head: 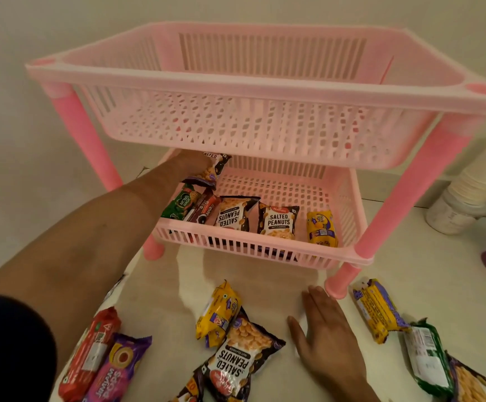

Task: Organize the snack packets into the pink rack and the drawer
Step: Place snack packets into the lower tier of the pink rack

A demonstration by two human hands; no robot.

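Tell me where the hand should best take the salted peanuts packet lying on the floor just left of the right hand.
Probably by the near crimped end of the salted peanuts packet, coming from above. It lies flat, print up, and a yellow packet overlaps its far end, so the near end is freer. The right hand rests flat right beside it.

Left hand [194, 162] outstretched, seemingly gripping, right hand [327, 329] flat, fingers extended

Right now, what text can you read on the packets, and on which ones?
"SALTED PEANUTS": two black packets in the lower basket, one on the floor.
"SALTED": packet in left hand.
"MOM'S MAGIC": green packet.
"JIMJAM POPS": purple packet.
Yellow and red packets: unreadable.
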